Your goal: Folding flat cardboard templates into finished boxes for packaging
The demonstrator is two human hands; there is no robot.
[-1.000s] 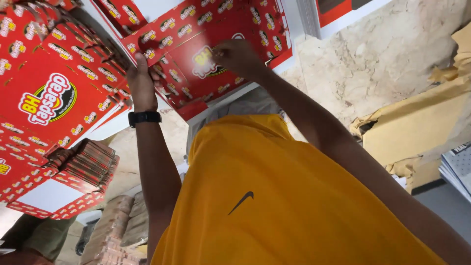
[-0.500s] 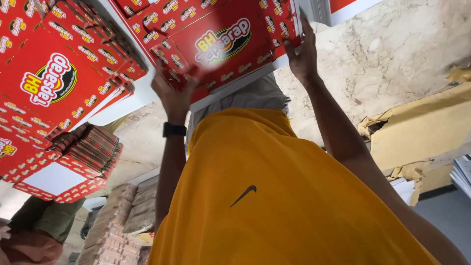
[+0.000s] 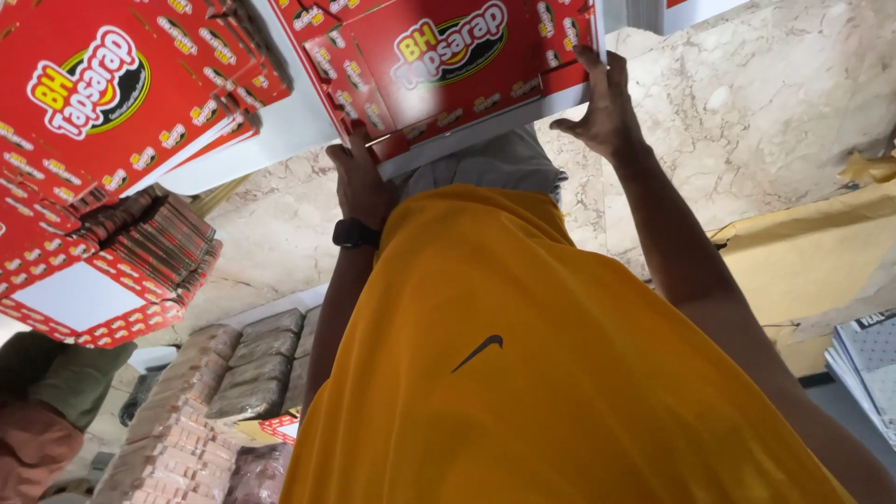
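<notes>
**Flat red carton held at both edges**

We see the left hand (image 3: 359, 182) and right hand (image 3: 605, 107) each gripping an edge of a flat red printed carton (image 3: 448, 65), not yet folded. More flat cartons (image 3: 103, 103) and a bundled stack (image 3: 140, 252) lie beside it. Glossy card; rough marble floor (image 3: 765, 103).

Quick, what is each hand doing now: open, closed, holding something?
Left hand: closed on the lower corner of the red flat carton.
Right hand: fingers spread, gripping the same carton's other edge.
</notes>
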